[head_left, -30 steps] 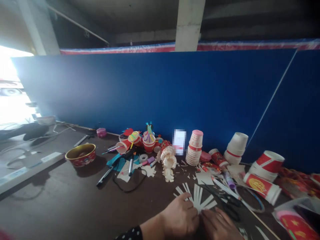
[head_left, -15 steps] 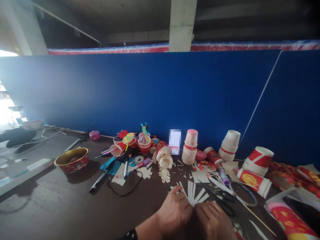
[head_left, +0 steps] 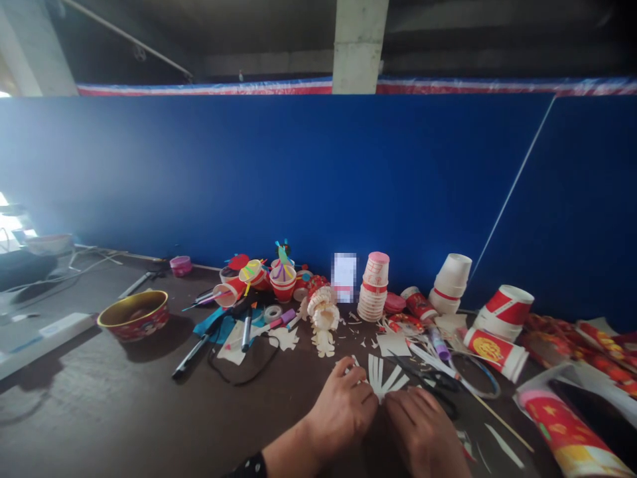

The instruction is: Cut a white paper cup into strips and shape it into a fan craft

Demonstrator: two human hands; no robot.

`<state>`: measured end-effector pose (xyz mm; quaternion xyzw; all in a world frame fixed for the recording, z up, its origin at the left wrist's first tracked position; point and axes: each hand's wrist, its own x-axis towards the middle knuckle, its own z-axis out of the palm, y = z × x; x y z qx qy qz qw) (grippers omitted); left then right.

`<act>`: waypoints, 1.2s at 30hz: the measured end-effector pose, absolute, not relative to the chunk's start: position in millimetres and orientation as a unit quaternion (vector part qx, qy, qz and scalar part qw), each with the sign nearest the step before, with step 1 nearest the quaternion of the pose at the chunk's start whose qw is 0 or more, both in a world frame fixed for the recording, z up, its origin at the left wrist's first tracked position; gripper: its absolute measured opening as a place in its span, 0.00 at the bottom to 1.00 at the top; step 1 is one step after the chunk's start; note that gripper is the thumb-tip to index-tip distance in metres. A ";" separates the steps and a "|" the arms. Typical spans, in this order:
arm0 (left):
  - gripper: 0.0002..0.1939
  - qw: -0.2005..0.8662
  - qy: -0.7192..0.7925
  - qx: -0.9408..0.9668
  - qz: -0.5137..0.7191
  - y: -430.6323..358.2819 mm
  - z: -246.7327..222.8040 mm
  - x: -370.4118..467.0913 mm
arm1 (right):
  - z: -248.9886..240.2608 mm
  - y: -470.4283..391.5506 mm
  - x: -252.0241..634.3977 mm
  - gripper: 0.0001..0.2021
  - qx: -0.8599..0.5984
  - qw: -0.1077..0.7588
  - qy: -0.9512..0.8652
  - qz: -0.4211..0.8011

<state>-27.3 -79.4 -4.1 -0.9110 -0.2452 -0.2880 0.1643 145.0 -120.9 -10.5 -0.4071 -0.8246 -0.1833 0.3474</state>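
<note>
Between my hands, white paper cut into strips fans out away from me, its base hidden by my fingers. My left hand is closed on its left side, fingers bent over some of the strips. On the other side my right hand is curled with its fingertips at the paper's base. Black-handled scissors lie just beyond my right hand. Past the strips stands a pale figure built from cut paper petals.
Stacked paper cups stand at the back, with a lying red cup to the right. A gold-rimmed bowl is at left. Markers, a wooden stick and paper scraps are scattered about. A blue partition closes off the back.
The view has shifted slightly. My left fingers now cover more of the strips on the left side, and fewer strips show. Both hands stay at the paper.
</note>
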 end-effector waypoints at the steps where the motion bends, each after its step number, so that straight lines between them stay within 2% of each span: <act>1: 0.09 0.172 -0.241 -0.911 -0.289 -78.4 -5.4 -27.4 | -11.1 -120.5 145.1 0.15 -0.407 0.354 -0.823 -0.179; 4: 0.10 0.178 -0.236 -0.909 -0.292 -77.2 -8.7 -26.1 | -10.2 -121.2 143.1 0.15 -0.404 0.359 -0.822 -0.180; 9: 0.11 0.178 -0.230 -0.916 -0.276 -82.4 -8.1 -23.6 | -6.4 -125.1 138.1 0.13 -0.389 0.316 -0.847 -0.177; 18: 0.06 0.145 -0.259 -0.905 -0.303 -77.2 -6.8 -31.2 | -7.9 -122.6 144.6 0.15 -0.402 0.315 -0.837 -0.193; 22: 0.08 0.157 -0.257 -0.909 -0.288 -71.1 -8.1 -36.1 | -4.3 -123.7 144.2 0.15 -0.395 0.318 -0.844 -0.176; 30: 0.13 0.158 -0.246 -0.886 -0.359 -79.4 4.8 -37.2 | 6.7 -130.7 141.6 0.14 -0.413 0.323 -0.840 -0.140; 36: 0.12 0.150 -0.223 -0.880 -0.391 -82.5 7.9 -34.9 | 4.0 -131.3 141.4 0.11 -0.409 0.324 -0.838 -0.159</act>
